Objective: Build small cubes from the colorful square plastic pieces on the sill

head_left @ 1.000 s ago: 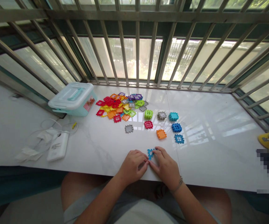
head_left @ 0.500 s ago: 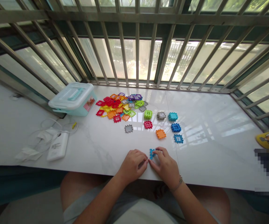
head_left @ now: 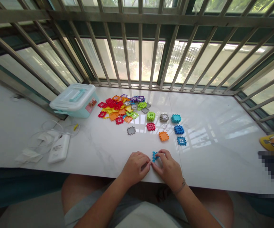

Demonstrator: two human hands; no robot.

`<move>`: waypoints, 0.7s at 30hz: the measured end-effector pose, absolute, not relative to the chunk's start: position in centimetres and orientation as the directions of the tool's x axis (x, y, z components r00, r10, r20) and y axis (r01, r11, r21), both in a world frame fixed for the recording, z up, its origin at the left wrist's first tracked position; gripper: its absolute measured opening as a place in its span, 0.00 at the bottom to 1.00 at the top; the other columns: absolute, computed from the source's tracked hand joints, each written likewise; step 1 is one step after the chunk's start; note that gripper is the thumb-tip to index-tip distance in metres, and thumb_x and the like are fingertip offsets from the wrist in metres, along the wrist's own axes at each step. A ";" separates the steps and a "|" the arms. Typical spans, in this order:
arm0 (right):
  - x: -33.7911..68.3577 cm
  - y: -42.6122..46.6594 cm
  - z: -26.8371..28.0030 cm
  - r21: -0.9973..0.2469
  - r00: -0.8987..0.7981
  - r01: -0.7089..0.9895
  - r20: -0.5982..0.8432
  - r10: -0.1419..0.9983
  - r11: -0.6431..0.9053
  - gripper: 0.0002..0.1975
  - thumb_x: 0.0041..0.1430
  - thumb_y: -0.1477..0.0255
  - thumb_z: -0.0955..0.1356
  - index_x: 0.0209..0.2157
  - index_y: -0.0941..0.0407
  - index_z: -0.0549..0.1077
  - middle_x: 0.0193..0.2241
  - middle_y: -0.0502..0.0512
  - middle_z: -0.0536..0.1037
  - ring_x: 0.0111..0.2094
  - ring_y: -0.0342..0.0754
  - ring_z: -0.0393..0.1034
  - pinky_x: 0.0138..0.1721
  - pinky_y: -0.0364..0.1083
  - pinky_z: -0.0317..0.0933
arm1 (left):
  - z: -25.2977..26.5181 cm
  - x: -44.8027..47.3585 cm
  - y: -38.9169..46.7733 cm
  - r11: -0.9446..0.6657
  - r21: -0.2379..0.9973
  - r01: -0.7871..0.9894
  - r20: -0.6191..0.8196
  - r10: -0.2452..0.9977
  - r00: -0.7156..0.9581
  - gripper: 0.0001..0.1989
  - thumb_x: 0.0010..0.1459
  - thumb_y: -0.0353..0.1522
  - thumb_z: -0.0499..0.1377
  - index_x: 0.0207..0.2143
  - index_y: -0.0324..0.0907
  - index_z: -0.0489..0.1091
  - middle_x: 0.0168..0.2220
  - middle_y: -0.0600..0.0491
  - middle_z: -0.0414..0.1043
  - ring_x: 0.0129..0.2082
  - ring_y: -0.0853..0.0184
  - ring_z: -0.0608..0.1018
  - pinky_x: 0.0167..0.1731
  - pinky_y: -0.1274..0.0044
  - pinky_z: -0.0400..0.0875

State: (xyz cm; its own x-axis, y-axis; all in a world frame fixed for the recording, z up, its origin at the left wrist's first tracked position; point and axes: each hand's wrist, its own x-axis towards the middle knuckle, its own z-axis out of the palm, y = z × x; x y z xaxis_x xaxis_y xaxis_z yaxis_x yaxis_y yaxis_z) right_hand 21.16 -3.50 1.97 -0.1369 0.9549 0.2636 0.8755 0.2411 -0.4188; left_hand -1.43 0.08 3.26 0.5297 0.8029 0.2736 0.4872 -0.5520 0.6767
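Close to the table's front edge, a small blue interlocking tile (head_left: pixel 154 156) with a notched edge shows partly behind my fingers. My right hand (head_left: pixel 169 167) is closed around it, fingertips on its right side and thumb pointing left. My left hand (head_left: pixel 135 167) is curled, its fingertips meeting the tip of my right thumb; anything pinched there is too small or hidden to make out. Beyond my hands lie an orange tile (head_left: pixel 164 136), a blue window tile (head_left: pixel 182 141), a darker blue stack (head_left: pixel 179 129) and a red window tile (head_left: pixel 150 127).
A heap of mixed tiles (head_left: pixel 114 107) lies at the back left beside a lidded box (head_left: pixel 76 100). Green (head_left: pixel 151 116), grey (head_left: pixel 164 117) and teal (head_left: pixel 176 118) stacks stand behind. A white power bank (head_left: pixel 59 149) with cables is at left. Metal bars (head_left: pixel 140 57) border the table's back.
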 end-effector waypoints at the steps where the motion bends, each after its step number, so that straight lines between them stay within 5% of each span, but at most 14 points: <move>1: 21.1 -3.5 2.0 -0.417 -0.138 0.876 0.266 0.954 0.243 0.13 0.71 0.61 0.71 0.52 0.52 0.77 0.56 0.62 0.78 0.46 0.51 0.81 0.42 0.45 0.74 | 3.3 -1.4 0.1 -0.553 0.675 0.488 0.275 0.803 0.528 0.04 0.69 0.29 0.62 0.40 0.47 0.76 0.43 0.52 0.84 0.46 0.60 0.82 0.50 0.63 0.72; 14: 24.3 -4.3 2.6 -0.350 -0.119 0.911 0.279 0.953 0.216 0.16 0.72 0.59 0.70 0.55 0.52 0.76 0.58 0.62 0.77 0.44 0.52 0.82 0.39 0.47 0.76 | 3.4 -1.3 0.1 -0.546 0.691 0.473 0.276 0.804 0.526 0.05 0.68 0.29 0.62 0.39 0.47 0.75 0.42 0.52 0.84 0.45 0.60 0.82 0.50 0.63 0.72; 21: 33.0 -6.1 2.4 -0.314 0.018 0.946 0.288 0.957 0.077 0.19 0.72 0.53 0.70 0.54 0.52 0.77 0.57 0.62 0.78 0.30 0.45 0.74 0.32 0.47 0.74 | 3.2 -1.4 0.2 -0.543 0.698 0.466 0.280 0.806 0.521 0.05 0.68 0.28 0.61 0.38 0.47 0.74 0.42 0.52 0.84 0.45 0.60 0.82 0.50 0.63 0.71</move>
